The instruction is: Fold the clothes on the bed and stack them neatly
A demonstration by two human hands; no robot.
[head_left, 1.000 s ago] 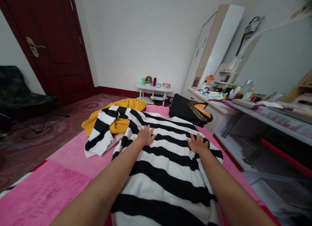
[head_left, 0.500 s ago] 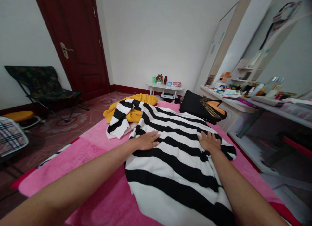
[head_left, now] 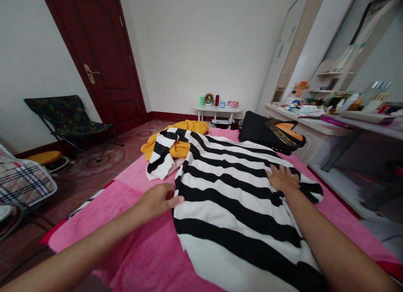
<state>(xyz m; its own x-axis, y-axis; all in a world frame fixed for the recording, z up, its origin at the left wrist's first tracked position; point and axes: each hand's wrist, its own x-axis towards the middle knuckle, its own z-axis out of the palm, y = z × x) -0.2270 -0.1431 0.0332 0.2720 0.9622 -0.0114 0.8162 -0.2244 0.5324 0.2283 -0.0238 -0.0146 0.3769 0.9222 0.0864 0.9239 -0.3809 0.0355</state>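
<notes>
A black and white striped garment (head_left: 233,191) lies spread out on a pink blanket (head_left: 132,225). My left hand (head_left: 157,202) rests at the garment's left edge, fingers loosely curled and touching the fabric. Flat on the stripes near the right side lies my right hand (head_left: 281,178), fingers apart. One striped sleeve (head_left: 162,155) is folded over a yellow cloth (head_left: 179,136) at the far left. Neither hand holds anything.
A black cushion with a gold pattern (head_left: 270,132) lies beyond the garment. A small white table (head_left: 217,111) with small items stands by the far wall. A cluttered white dresser (head_left: 315,120) runs along the right. A folding chair (head_left: 69,120) and dark red door (head_left: 100,61) are at left.
My left hand has slid back and leftward from the middle of the stripes to the garment's left edge. The right hand stays flat on the right side. The view turned left.
</notes>
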